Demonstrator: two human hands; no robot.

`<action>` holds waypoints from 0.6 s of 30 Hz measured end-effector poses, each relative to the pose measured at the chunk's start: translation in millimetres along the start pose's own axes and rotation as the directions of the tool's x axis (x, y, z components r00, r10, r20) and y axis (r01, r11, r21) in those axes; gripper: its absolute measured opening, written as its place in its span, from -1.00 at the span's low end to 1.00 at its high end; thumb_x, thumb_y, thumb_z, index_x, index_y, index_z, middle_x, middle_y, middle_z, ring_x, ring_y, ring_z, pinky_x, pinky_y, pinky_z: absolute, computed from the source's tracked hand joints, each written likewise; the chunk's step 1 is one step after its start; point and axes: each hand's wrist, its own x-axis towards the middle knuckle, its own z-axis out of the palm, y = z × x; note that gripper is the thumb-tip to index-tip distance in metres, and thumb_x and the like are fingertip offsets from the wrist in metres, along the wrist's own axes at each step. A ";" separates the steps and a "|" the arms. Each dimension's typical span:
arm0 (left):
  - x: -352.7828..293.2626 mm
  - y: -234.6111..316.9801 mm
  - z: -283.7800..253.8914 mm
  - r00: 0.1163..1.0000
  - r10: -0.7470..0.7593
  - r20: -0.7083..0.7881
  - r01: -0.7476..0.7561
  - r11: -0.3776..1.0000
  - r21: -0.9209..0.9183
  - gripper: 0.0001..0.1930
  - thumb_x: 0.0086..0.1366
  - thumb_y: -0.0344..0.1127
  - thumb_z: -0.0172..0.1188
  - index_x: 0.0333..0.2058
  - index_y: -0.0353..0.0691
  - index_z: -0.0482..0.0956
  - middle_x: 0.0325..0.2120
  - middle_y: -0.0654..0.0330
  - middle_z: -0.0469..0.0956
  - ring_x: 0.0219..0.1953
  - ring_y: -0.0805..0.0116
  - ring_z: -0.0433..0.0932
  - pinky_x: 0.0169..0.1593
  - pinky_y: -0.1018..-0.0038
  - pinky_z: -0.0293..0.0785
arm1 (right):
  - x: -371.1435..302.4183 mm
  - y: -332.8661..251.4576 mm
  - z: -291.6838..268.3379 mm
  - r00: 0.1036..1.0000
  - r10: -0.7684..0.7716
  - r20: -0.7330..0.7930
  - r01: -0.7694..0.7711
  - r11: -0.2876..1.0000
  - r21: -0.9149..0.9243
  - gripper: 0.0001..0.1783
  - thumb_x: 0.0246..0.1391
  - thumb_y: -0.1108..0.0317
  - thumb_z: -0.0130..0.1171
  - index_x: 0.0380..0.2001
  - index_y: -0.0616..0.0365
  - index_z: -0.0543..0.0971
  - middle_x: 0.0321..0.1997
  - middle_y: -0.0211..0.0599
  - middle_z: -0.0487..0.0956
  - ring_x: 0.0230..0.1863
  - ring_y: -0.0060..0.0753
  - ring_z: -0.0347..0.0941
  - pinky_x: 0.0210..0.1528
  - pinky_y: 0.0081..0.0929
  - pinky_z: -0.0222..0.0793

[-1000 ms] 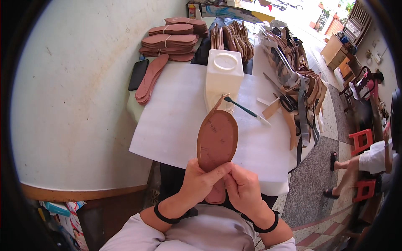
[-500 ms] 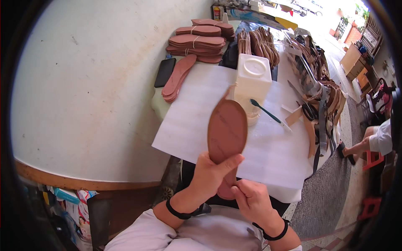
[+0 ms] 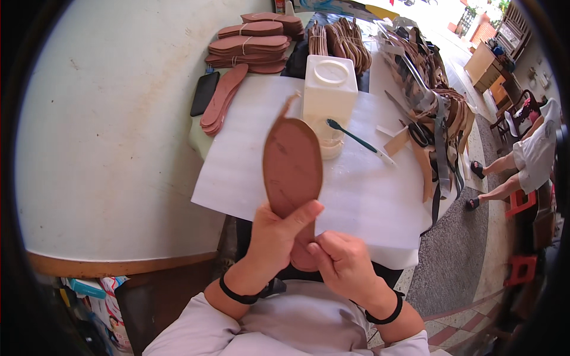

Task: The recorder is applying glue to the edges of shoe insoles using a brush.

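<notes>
A reddish-brown shoe insole [image 3: 292, 163] is held up before me, its wide end pointing away and its narrow heel end toward my body. A thin tan strip [image 3: 289, 107] runs along its edge, and a loose end sticks out past the top. My left hand [image 3: 276, 234] wraps around the insole's middle, thumb across its face. At the right edge near the heel, my right hand [image 3: 343, 261] is closed in a pinch; the strip seems to be between its fingers, which hide the exact spot. Beyond the insole stands a white square plastic container [image 3: 329, 89], with a green-and-white brush [image 3: 362, 141] beside it.
Bundled insoles [image 3: 249, 47] are stacked at the back left, near a loose pile [image 3: 224, 98] and a black phone [image 3: 205, 94]. White sheeting [image 3: 237, 160] covers the table. Scissors [image 3: 420, 135] and leather strips [image 3: 451, 118] lie right. A person [image 3: 534, 148] is at far right.
The view has shifted, so the table sits further left and higher. Both hands keep their hold, with the insole tilted slightly more to the left. More of the person at far right shows.
</notes>
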 end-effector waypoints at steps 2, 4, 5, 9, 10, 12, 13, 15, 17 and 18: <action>2.8 3.5 -0.8 0.999 0.049 0.006 -0.048 0.998 -0.029 -0.86 0.30 -0.35 0.37 -0.29 -0.29 0.65 -0.40 0.18 0.62 -0.30 0.41 0.54 -0.15 0.47 0.45 | -4.0 -0.5 4.4 1.000 0.019 0.018 -0.020 0.999 0.025 -0.72 0.25 0.42 0.20 -0.53 0.19 0.39 -0.59 -0.16 0.42 -0.56 0.00 0.37 -0.52 -0.18 0.29; 2.8 2.8 -1.3 0.999 0.050 -0.004 -0.051 0.998 -0.031 -0.84 0.30 -0.32 0.38 -0.29 -0.29 0.65 -0.40 0.18 0.62 -0.30 0.40 0.54 -0.14 0.46 0.44 | -8.3 -0.4 7.3 0.999 0.033 0.000 -0.033 0.998 0.045 -0.71 0.27 0.41 0.19 -0.53 0.19 0.39 -0.59 -0.17 0.41 -0.57 0.00 0.36 -0.52 -0.19 0.29; 3.9 3.5 -2.4 0.999 0.045 -0.026 -0.046 0.999 -0.026 -0.82 0.30 -0.29 0.39 -0.30 -0.28 0.65 -0.41 0.18 0.62 -0.30 0.40 0.54 -0.14 0.46 0.44 | -9.7 -0.2 8.8 0.999 0.039 -0.009 -0.038 0.998 0.058 -0.71 0.27 0.40 0.19 -0.53 0.19 0.39 -0.60 -0.17 0.41 -0.57 -0.01 0.36 -0.52 -0.19 0.29; 11.1 5.8 -9.6 0.995 0.046 -0.088 -0.049 0.998 -0.032 -0.76 0.32 -0.18 0.39 -0.31 -0.24 0.64 -0.42 0.22 0.61 -0.31 0.38 0.55 -0.15 0.46 0.45 | -13.0 4.0 12.4 0.997 0.067 0.025 -0.067 0.998 0.009 -0.71 0.28 0.38 0.19 -0.52 0.19 0.42 -0.60 -0.18 0.42 -0.56 -0.02 0.38 -0.51 -0.20 0.31; 13.9 6.4 -11.1 0.994 0.053 -0.095 -0.057 0.997 -0.045 -0.75 0.32 -0.15 0.39 -0.31 -0.22 0.64 -0.42 0.23 0.60 -0.32 0.38 0.55 -0.16 0.45 0.46 | -13.5 5.1 13.5 0.997 0.071 0.020 -0.071 0.997 0.021 -0.72 0.28 0.38 0.20 -0.51 0.19 0.43 -0.59 -0.18 0.43 -0.56 -0.02 0.39 -0.51 -0.20 0.31; 20.2 7.9 -11.9 0.989 0.050 -0.142 -0.066 0.992 -0.111 -0.74 0.34 -0.12 0.38 -0.31 -0.19 0.62 -0.42 0.26 0.59 -0.32 0.37 0.56 -0.15 0.43 0.49 | -14.2 7.7 15.9 0.997 0.072 0.028 -0.073 0.996 0.051 -0.75 0.27 0.39 0.20 -0.49 0.20 0.46 -0.59 -0.18 0.44 -0.55 -0.03 0.40 -0.50 -0.21 0.32; 21.4 9.0 -11.7 0.985 0.053 -0.163 -0.077 0.986 -0.146 -0.74 0.34 -0.11 0.38 -0.31 -0.18 0.62 -0.42 0.27 0.59 -0.33 0.37 0.56 -0.15 0.42 0.51 | -14.8 8.2 17.0 0.997 0.063 0.039 -0.065 0.996 0.066 -0.77 0.27 0.40 0.20 -0.48 0.20 0.47 -0.58 -0.18 0.45 -0.55 -0.04 0.41 -0.50 -0.21 0.33; 21.8 11.4 -11.7 0.985 0.053 -0.166 -0.090 0.970 -0.225 -0.74 0.36 -0.09 0.36 -0.32 -0.16 0.60 -0.40 0.28 0.59 -0.33 0.37 0.57 -0.14 0.38 0.55 | -15.9 6.0 20.7 0.999 0.045 0.029 -0.047 0.994 0.103 -0.81 0.26 0.42 0.20 -0.45 0.21 0.51 -0.57 -0.18 0.47 -0.54 -0.05 0.42 -0.49 -0.22 0.33; 23.2 11.4 -9.7 0.983 0.051 -0.176 -0.099 0.957 -0.273 -0.74 0.37 -0.09 0.35 -0.30 -0.15 0.60 -0.38 0.28 0.60 -0.32 0.37 0.59 -0.13 0.35 0.58 | -14.3 3.1 24.4 0.999 0.036 -0.009 -0.034 0.989 0.145 -0.85 0.25 0.44 0.20 -0.42 0.22 0.54 -0.56 -0.18 0.48 -0.54 -0.07 0.43 -0.49 -0.23 0.34; 22.5 12.7 -7.1 0.981 0.054 -0.184 -0.105 0.954 -0.280 -0.74 0.37 -0.09 0.35 -0.29 -0.15 0.60 -0.37 0.28 0.61 -0.31 0.36 0.60 -0.12 0.34 0.59 | -13.8 2.3 23.3 0.998 0.062 -0.018 -0.058 0.987 0.153 -0.86 0.25 0.45 0.19 -0.41 0.23 0.55 -0.56 -0.18 0.48 -0.55 -0.09 0.42 -0.50 -0.26 0.33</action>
